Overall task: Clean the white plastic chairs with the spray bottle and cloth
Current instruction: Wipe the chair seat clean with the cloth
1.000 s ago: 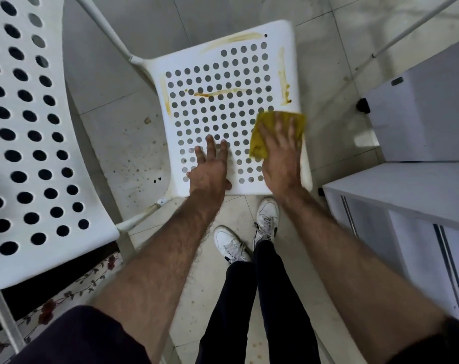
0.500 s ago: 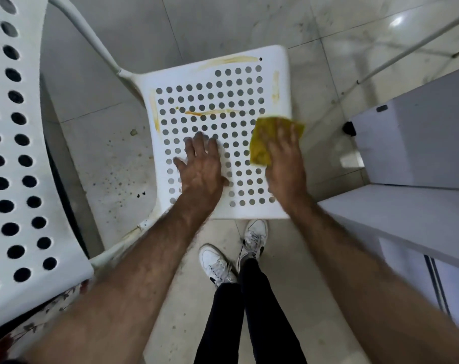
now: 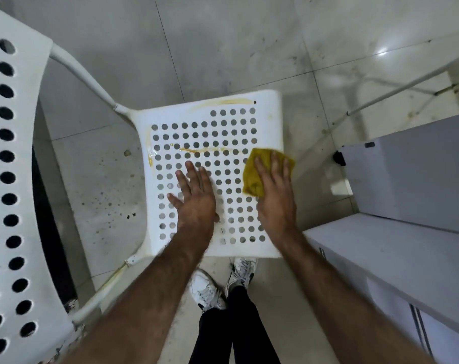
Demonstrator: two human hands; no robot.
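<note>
Right hand (image 3: pixel 275 195) lies flat, fingers straight, pressing the cloth (image 3: pixel 259 174) onto the seat (image 3: pixel 223 206) near its right edge. Left hand (image 3: pixel 194 200) is spread flat mid-seat, holding nothing, likely bracing. Nearest stain (image 3: pixel 204 149) is a streak running left-right, up and left of the cloth; more run along the far (image 3: pixel 223 102) and left (image 3: pixel 149 153) edges. Right hand is the nearer one. No spray bottle in view.

A floor of large pale grey tiles (image 3: pixel 223 48) is seen, speckled with dark spots at the left. A bright glare (image 3: pixel 381 49) is reflected in the tiles at upper right. White cabinets (image 3: pixel 406 174) are set along the right side, with a thin white rod (image 3: pixel 396 86) leaning nearby.
</note>
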